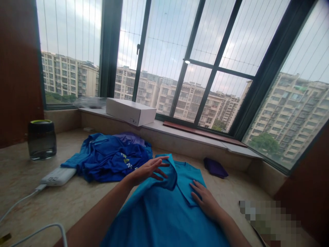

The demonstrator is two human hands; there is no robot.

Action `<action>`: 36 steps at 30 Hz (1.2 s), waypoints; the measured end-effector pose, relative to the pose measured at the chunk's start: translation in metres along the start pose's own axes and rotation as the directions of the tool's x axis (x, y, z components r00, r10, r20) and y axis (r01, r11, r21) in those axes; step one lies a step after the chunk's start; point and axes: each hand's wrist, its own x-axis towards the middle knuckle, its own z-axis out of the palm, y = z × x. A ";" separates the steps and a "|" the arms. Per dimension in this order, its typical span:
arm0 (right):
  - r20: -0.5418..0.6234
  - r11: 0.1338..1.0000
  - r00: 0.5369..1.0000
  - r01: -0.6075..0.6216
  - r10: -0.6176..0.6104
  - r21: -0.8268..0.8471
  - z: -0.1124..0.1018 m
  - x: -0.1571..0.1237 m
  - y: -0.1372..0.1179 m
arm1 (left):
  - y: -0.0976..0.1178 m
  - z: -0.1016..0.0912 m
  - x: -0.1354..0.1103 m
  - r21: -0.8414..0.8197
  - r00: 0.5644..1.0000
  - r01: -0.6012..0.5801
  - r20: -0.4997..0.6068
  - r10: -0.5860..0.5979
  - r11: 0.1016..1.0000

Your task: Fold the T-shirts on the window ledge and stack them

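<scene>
A plain blue T-shirt (164, 216) lies spread on the stone ledge in front of me, its neckline at the far end. My left hand (150, 169) is over the shirt's left side with its fingers stretched apart. Beside those fingers a sleeve stands partly raised off the cloth; whether they touch it is unclear. On the right, my right hand (205, 199) rests flat on the other sleeve, which is folded inward over the body, fingers spread. The shirt's lower end runs out of view.
A crumpled pile of blue clothes (113, 157) lies to the left, beside a white power bank (58, 176) with a cable. Farther left stands a dark bottle (41, 140). A folded purple cloth (215, 167) is at right; a white box (130, 111) sits on the windowsill.
</scene>
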 end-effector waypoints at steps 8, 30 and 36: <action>0.011 0.998 0.999 -0.051 0.052 -0.043 0.001 0.000 0.003 | -0.048 0.017 -0.012 0.706 0.994 -0.093 0.107 0.024 0.702; -0.159 0.993 0.985 0.048 -0.065 -0.105 -0.004 -0.003 -0.023 | -0.036 0.010 -0.011 0.870 0.983 0.115 -0.030 -0.181 0.480; 0.105 0.996 0.994 -0.018 0.027 -0.086 -0.003 -0.004 -0.033 | -0.026 0.015 -0.009 0.902 0.980 0.119 -0.038 -0.197 0.415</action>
